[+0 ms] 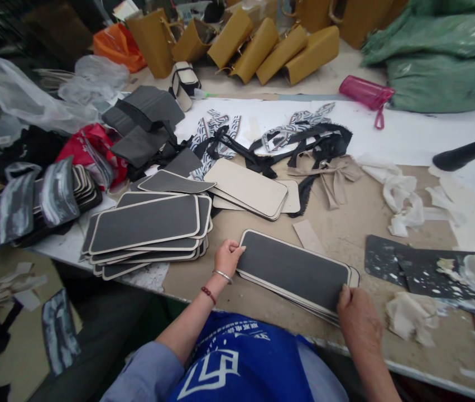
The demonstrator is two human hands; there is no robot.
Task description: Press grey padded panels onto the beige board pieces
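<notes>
A small stack of dark grey rounded-rectangle panels with cream edges [293,269] lies flat on the table in front of me. My left hand [228,257] grips the stack's left end, with the fingers curled on its corner. My right hand [358,321] presses on the stack's right near corner. A larger fanned pile of the same dark panels [147,229] sits to the left of my left hand. Behind the stack lie cream panels [249,188] turned pale side up.
Black and patterned fabric strips [291,139] lie mid-table. Mustard bags [262,47] stand at the back, next to a pink case [365,92] and green sacks [442,56]. White rags [400,195] and a paint-spattered dark sheet [413,268] are at the right. Bundled panels [40,195] lie left.
</notes>
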